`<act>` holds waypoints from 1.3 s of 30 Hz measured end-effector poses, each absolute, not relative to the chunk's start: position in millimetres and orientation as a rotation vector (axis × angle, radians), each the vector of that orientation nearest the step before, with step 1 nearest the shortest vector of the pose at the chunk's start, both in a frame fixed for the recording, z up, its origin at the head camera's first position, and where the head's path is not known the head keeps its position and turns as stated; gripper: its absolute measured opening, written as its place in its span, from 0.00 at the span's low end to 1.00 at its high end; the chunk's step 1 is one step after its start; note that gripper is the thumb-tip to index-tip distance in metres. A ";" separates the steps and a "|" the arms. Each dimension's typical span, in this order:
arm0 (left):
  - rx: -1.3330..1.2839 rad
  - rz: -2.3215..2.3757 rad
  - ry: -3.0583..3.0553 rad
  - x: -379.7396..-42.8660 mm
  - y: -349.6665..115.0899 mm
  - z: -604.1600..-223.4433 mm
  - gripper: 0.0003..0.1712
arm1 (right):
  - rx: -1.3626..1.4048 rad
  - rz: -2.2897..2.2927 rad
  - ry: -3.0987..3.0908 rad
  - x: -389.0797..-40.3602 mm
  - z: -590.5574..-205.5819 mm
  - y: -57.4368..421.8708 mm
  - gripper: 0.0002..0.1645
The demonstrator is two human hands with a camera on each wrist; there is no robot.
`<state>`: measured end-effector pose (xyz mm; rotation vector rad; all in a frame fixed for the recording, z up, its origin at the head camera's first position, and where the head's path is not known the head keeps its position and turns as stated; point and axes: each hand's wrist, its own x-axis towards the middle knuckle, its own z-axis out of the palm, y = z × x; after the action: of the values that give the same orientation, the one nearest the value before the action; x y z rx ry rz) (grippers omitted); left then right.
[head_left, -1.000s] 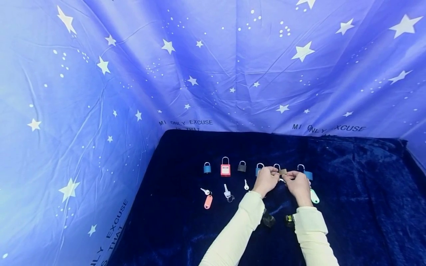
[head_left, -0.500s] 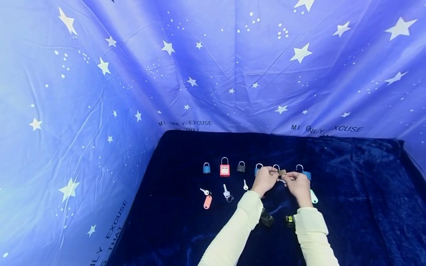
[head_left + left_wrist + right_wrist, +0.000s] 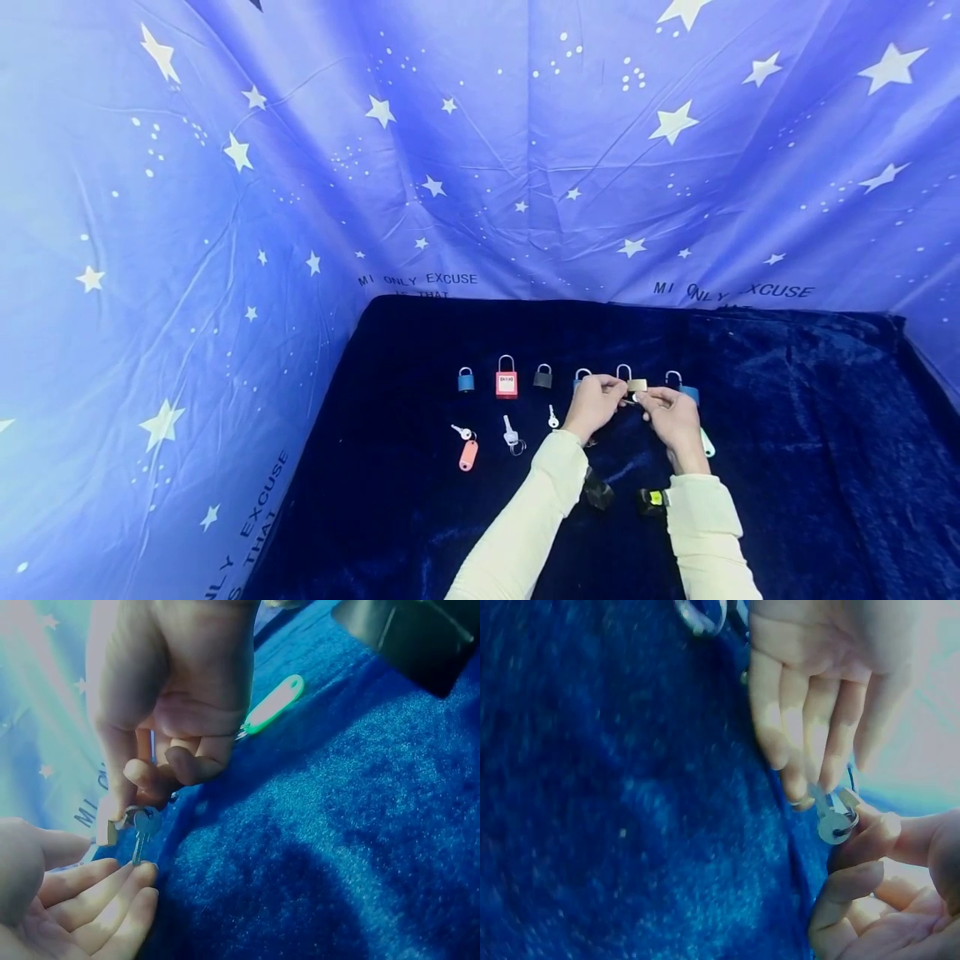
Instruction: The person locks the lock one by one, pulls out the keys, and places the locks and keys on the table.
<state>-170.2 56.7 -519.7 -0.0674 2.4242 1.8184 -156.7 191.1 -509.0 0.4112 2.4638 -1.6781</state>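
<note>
In the head view my left hand (image 3: 595, 408) pinches the left end of a small brass padlock (image 3: 637, 385), whose silver shackle (image 3: 624, 372) rises above the fingertips. From the other side my right hand (image 3: 673, 421) pinches a small key at the padlock's lower edge, its bow mostly covered by the fingers. A second silver key (image 3: 143, 834) dangles from the same ring, just over the left fingertips. Partly behind the left hand stands a blue padlock (image 3: 582, 376). Beyond the right hand lies another blue padlock (image 3: 688, 393), its shackle swung out to the side.
A row of padlocks continues leftward: black (image 3: 543, 379), red (image 3: 506, 384) and blue (image 3: 466, 382). Keys lie before them, one with an orange tag (image 3: 468, 456). A green-rimmed tag (image 3: 707, 443) lies beside the right wrist. Dark blue velvet (image 3: 420, 517) covers the table; starry cloth (image 3: 480, 167) hangs behind.
The brass padlock has tilted slightly, so its body and shackle show more. Both hands stay at it, with the right hand's fingers shifted a little. The head view has drifted slightly.
</note>
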 end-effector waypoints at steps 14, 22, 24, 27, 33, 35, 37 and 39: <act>-0.123 2.041 2.280 -167.8 52.1 -519.0 0.12 | 0.366 -1.840 2.332 -144.7 -498.4 181.3 0.20; -0.122 2.129 2.205 -166.3 47.2 -514.6 0.11 | 0.325 -1.884 2.311 -140.8 -495.7 179.9 0.21; -0.112 2.129 2.208 -165.4 45.8 -512.1 0.10 | 0.322 -1.879 2.314 -140.2 -496.0 179.6 0.23; -0.106 2.138 2.201 -163.8 44.1 -508.0 0.10 | 0.326 -1.890 2.318 -139.2 -497.3 178.7 0.23; -0.110 2.159 2.168 -161.9 40.6 -504.0 0.11 | 0.345 -1.964 2.317 -137.7 -498.2 175.8 0.19; -0.113 2.173 2.161 -162.4 38.6 -503.7 0.11 | 0.349 -1.972 2.318 -137.1 -498.0 174.9 0.19; -0.116 2.189 2.156 -163.6 36.0 -503.6 0.12 | 0.354 -1.964 2.320 -136.5 -497.9 174.4 0.20; -0.119 2.201 2.153 -164.7 32.9 -502.7 0.11 | 0.360 -1.950 2.324 -135.9 -498.5 174.3 0.22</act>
<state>-164.7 32.9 -502.7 -0.1195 2.1526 2.2010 -135.9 174.3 -498.5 0.3600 2.3241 -1.9502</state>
